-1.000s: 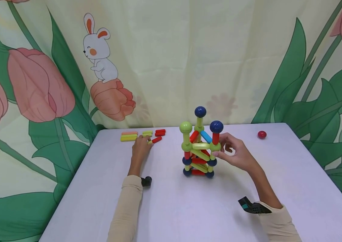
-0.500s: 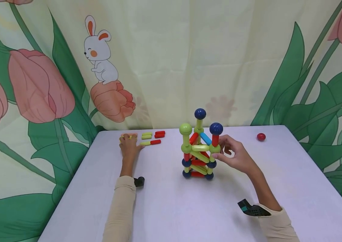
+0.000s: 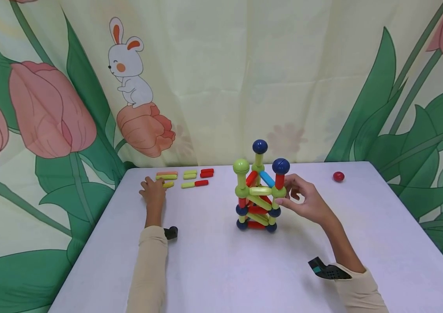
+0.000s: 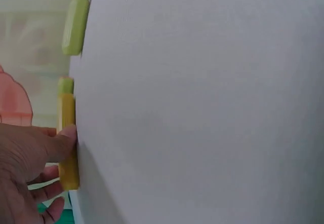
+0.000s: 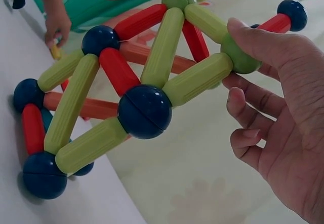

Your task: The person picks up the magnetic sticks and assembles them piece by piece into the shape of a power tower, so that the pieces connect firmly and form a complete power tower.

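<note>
My left hand point(image 3: 153, 191), at the table's far left, pinches a yellow magnetic stick point(image 4: 69, 171) between thumb and fingers. Just behind it lie a lime stick point(image 3: 166, 177) and an orange stick point(image 3: 167, 173). At mid-table stands a tower of magnetic sticks and balls point(image 3: 258, 210), upright, with blue and lime balls on its top posts. My right hand point(image 3: 303, 196) grips the tower's right side, thumb and fingers about a lime ball point(image 5: 242, 54) under a short red post. In the right wrist view its other fingers curl without touching the sticks.
Short lime sticks point(image 3: 190, 174) and red sticks point(image 3: 207, 173) lie in small groups at the back left. A lime stick joined end to end with a red stick point(image 3: 201, 183) lies before them. A red ball point(image 3: 338, 176) rests at the back right, near the curtain point(image 3: 213, 108).
My left hand has moved left from the lime-and-red pair, past the lime and orange sticks, and now has the yellow stick. The right hand stays on the tower.
</note>
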`<state>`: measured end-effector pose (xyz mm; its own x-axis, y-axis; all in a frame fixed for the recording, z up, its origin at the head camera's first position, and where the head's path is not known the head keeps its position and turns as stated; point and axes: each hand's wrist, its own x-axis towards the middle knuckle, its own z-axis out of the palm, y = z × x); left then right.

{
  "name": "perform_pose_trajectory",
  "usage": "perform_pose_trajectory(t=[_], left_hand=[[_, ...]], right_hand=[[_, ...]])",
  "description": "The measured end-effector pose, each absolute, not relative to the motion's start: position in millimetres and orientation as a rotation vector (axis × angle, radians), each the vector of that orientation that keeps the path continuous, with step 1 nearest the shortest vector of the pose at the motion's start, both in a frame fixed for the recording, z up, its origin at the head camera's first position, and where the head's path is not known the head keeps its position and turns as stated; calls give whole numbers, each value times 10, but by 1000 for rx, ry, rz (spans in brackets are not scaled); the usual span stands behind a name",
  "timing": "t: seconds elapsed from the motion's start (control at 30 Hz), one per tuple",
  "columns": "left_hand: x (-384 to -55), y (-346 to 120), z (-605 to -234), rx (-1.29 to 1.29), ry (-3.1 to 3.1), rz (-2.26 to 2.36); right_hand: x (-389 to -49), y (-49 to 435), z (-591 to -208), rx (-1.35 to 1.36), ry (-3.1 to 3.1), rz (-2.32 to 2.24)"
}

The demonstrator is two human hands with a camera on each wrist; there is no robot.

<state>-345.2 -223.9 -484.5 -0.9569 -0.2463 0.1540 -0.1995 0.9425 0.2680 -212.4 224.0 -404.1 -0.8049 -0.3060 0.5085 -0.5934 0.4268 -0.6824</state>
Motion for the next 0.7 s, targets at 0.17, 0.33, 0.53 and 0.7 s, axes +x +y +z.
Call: perform_pose_trajectory(t=[0.17, 0.33, 0.53, 0.7], left_hand=[[-3366, -2289, -4702, 398, -3019, -430], [-3293, -2158, -4350, 308, -3006, -789], [-3149, -1578, -3794, -162, -2743, -1653], [-2970, -1059, -3562, -473, -2479, -2019]], right_hand=[[-2116, 2228, -4047, 781, -2374, 1311], [-2104, 2203, -4029, 829, -2351, 1306], [-2083, 2169, -4029, 890, -2322, 1294], [-2065, 2147, -4036, 925, -2312, 1294]])
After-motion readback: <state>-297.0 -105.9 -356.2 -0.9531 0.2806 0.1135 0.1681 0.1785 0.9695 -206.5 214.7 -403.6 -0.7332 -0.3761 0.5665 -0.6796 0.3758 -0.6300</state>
